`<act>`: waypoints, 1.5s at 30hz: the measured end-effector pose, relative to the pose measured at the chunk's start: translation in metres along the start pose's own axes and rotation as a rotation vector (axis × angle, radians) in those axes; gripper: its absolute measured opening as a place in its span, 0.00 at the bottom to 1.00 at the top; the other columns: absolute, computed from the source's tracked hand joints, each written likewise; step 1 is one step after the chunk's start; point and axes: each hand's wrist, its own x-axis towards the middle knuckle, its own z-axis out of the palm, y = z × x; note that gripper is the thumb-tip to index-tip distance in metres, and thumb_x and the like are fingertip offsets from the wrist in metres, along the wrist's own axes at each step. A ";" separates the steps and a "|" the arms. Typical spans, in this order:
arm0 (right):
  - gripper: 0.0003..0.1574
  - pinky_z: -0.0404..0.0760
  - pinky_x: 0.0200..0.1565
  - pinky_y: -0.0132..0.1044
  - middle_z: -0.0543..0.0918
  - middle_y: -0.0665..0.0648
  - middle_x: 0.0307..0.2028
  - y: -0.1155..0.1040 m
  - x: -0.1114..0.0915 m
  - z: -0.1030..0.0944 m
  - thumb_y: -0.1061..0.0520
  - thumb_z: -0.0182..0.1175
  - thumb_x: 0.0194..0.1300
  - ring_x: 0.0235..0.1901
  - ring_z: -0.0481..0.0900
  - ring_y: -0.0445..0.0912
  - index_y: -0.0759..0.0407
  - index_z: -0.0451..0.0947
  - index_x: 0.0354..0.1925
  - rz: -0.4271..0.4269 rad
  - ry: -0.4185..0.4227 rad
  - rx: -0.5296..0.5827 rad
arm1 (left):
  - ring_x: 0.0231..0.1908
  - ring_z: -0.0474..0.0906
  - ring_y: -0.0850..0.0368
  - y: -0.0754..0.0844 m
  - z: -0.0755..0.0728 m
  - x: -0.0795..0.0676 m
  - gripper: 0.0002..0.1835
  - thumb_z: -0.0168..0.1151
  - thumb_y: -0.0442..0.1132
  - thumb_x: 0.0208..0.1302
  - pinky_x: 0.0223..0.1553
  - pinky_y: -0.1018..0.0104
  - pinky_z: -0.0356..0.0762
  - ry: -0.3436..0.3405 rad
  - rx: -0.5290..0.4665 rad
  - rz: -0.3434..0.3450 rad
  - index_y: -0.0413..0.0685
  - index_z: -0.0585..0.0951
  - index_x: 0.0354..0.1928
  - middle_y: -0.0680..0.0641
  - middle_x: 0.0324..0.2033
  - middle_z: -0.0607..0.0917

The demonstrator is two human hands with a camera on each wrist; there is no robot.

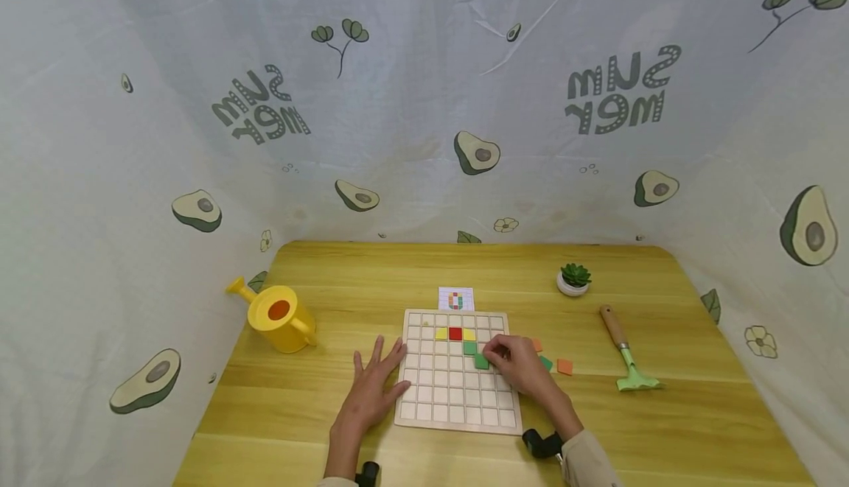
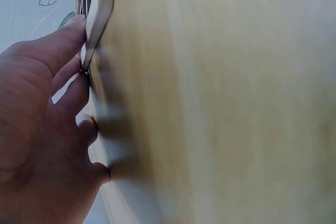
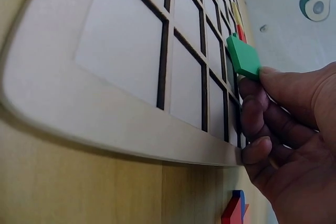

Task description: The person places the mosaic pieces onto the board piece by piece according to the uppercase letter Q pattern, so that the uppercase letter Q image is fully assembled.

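Observation:
A wooden grid board [image 1: 458, 426] lies on the table. My left hand [image 1: 371, 393] rests by its left edge, fingers spread and straight; the left wrist view shows the thumb [image 2: 68, 40] against the board's side. Between thumb and fingertips, my right hand [image 1: 520, 366] pinches a green square tile [image 3: 244, 57], held tilted over cells in the board's right half. Toward the board's top, a red tile [image 1: 455, 334] sits between two yellow tiles [image 1: 441, 334], and another green tile [image 1: 469, 348] lies in the row below.
Behind the board is a small pattern card [image 1: 456, 298]. Loose orange [image 1: 564, 367] and green tiles [image 1: 546, 362] lie right of the board. Farther right are a green garden tool [image 1: 626, 351] and a potted succulent [image 1: 573, 281]. A yellow watering can [image 1: 285, 325] stands left.

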 end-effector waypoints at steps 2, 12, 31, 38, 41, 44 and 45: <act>0.06 0.76 0.32 0.30 0.84 0.47 0.31 -0.001 -0.001 0.001 0.65 0.69 0.73 0.31 0.74 0.41 0.57 0.88 0.37 0.009 -0.003 -0.001 | 0.85 0.45 0.37 0.000 0.000 -0.001 0.36 0.71 0.41 0.73 0.80 0.26 0.23 -0.002 -0.002 -0.002 0.45 0.72 0.80 0.47 0.81 0.66; 0.06 0.74 0.31 0.30 0.83 0.47 0.29 -0.002 -0.005 0.001 0.65 0.69 0.72 0.29 0.72 0.39 0.56 0.88 0.36 -0.017 0.017 -0.016 | 0.85 0.46 0.36 -0.001 -0.002 -0.001 0.37 0.73 0.41 0.71 0.80 0.24 0.25 -0.003 0.001 0.009 0.45 0.73 0.79 0.47 0.80 0.68; 0.04 0.83 0.37 0.32 0.88 0.47 0.34 -0.006 -0.002 0.009 0.64 0.70 0.72 0.33 0.77 0.37 0.59 0.89 0.37 -0.127 -0.025 -0.050 | 0.85 0.46 0.36 0.001 -0.001 -0.001 0.36 0.73 0.41 0.71 0.80 0.25 0.25 0.003 0.006 -0.001 0.45 0.74 0.78 0.48 0.80 0.68; 0.06 0.83 0.37 0.32 0.86 0.48 0.34 -0.008 0.001 0.012 0.66 0.71 0.70 0.34 0.77 0.37 0.58 0.88 0.35 -0.146 -0.023 -0.088 | 0.85 0.46 0.37 0.000 0.001 -0.001 0.36 0.73 0.42 0.71 0.80 0.26 0.25 0.002 0.007 -0.009 0.46 0.74 0.78 0.48 0.81 0.68; 0.06 0.81 0.35 0.30 0.84 0.48 0.33 -0.008 0.002 0.013 0.66 0.72 0.69 0.32 0.75 0.37 0.57 0.87 0.35 -0.145 -0.021 -0.100 | 0.85 0.46 0.37 0.000 0.001 -0.001 0.36 0.73 0.42 0.71 0.80 0.26 0.25 0.003 0.007 -0.008 0.46 0.74 0.78 0.48 0.81 0.68; 0.07 0.79 0.33 0.29 0.84 0.48 0.32 -0.009 0.003 0.015 0.67 0.72 0.69 0.31 0.74 0.37 0.57 0.87 0.34 -0.146 -0.019 -0.106 | 0.85 0.46 0.37 0.000 0.001 -0.002 0.36 0.73 0.42 0.71 0.81 0.26 0.25 0.005 0.006 -0.006 0.46 0.73 0.78 0.48 0.81 0.68; 0.07 0.79 0.33 0.29 0.83 0.48 0.32 -0.009 0.003 0.015 0.67 0.72 0.68 0.31 0.73 0.37 0.57 0.87 0.34 -0.145 -0.019 -0.105 | 0.85 0.46 0.37 0.000 0.001 -0.002 0.36 0.73 0.42 0.71 0.81 0.26 0.25 0.006 0.005 -0.005 0.46 0.73 0.78 0.48 0.80 0.68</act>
